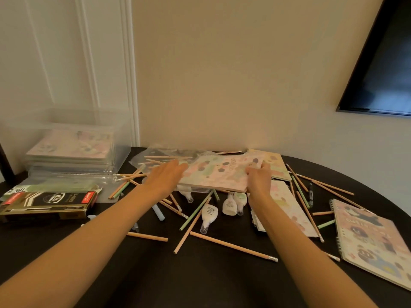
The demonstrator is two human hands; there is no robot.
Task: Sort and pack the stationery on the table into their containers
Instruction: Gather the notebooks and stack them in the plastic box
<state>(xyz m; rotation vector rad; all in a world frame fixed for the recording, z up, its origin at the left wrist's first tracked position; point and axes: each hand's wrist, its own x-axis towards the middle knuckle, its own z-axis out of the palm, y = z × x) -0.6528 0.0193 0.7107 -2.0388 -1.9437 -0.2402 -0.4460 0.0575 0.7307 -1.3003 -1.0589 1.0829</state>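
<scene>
At table (200, 281) centre, blur softens both hands. Right hand (259, 176): fingers curled, tips partly hidden, gripping the right near corner of the pastel notebook (213, 174). Left hand (165, 176): fingers straight and together, touching the notebook's left edge. Both forearms reach forward. Beneath and around: pencils (234, 246), correction-tape dispensers (209, 215). Far left: clear box (73, 130) of stacked notebooks, blurred; pen carton (49, 203) before it. Right: spiral notebook (373, 241), cut off by the frame.
</scene>
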